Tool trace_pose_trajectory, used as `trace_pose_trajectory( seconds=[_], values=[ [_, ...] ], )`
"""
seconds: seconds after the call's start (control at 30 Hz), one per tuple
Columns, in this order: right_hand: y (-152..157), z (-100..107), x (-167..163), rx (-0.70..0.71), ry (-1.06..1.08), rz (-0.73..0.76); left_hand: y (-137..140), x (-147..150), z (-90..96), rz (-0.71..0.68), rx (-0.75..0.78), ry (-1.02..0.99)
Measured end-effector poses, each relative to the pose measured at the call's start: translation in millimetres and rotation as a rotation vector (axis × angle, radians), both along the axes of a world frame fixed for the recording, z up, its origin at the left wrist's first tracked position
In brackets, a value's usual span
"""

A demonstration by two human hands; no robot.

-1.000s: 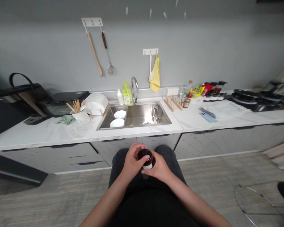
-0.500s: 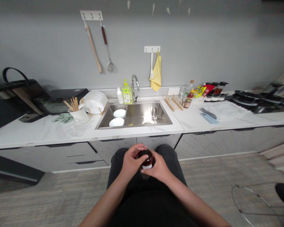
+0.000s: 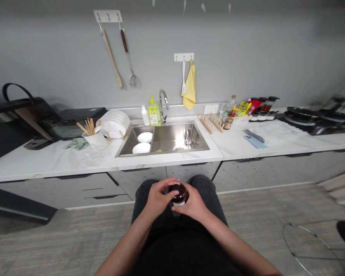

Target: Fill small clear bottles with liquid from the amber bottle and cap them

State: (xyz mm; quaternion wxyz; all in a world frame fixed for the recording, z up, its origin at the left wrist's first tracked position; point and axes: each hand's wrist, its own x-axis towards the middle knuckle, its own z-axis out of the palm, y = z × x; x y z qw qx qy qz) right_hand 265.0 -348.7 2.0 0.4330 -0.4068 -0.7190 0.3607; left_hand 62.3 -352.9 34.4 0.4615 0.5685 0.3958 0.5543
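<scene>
A dark brown bottle point(image 3: 181, 197) with a black cap point(image 3: 176, 187) and a white label is held upright above my lap, in front of the counter. My right hand point(image 3: 193, 203) wraps its body from the right, thumb across the label side. From the left, my left hand point(image 3: 158, 196) curls over the top, its thumb and fingers closed around the cap area. The fingers hide part of the bottle, and its lower end cannot be seen.
Ahead runs a white counter point(image 3: 60, 163) with a steel sink point(image 3: 172, 138) holding white bowls point(image 3: 142, 148). A plate rack stands left, a wooden rack point(image 3: 211, 124) and phone point(image 3: 255, 142) right. Lower right, a metal-framed chair point(image 3: 313, 234) stands on the floor.
The camera view has shifted slightly. Both hands stay on the bottle, with the left fingers and thumb moved a little around its top.
</scene>
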Motion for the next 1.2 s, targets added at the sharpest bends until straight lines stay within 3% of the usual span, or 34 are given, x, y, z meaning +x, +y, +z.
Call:
trace_pose_trajectory(
  seconds=[0.33,0.47,0.57,0.7,0.9,1.03,1.2],
  values=[
    [8,5,-4,0.03,0.054,-0.046,0,-4,-19.3,-0.127,0.054,0.126],
    [20,2,-12,0.028,-0.026,-0.014,1,-9,-14.3,0.007,-0.08,0.208],
    [33,2,-12,0.016,-0.073,0.055,9,-27,-7.7,0.143,-0.135,0.151],
    [71,6,11,0.056,-0.068,0.001,40,-88,7.2,0.446,-0.119,0.122],
    [174,9,81,0.121,-0.121,-0.254,108,-226,22.9,1.041,-0.016,0.376],
    [235,7,117,0.133,-0.183,-0.361,135,-292,14.8,1.248,-0.12,0.548],
    [277,-13,134,0.001,-0.12,-0.366,152,-331,-6.2,1.335,-0.189,0.555]
  ],
)
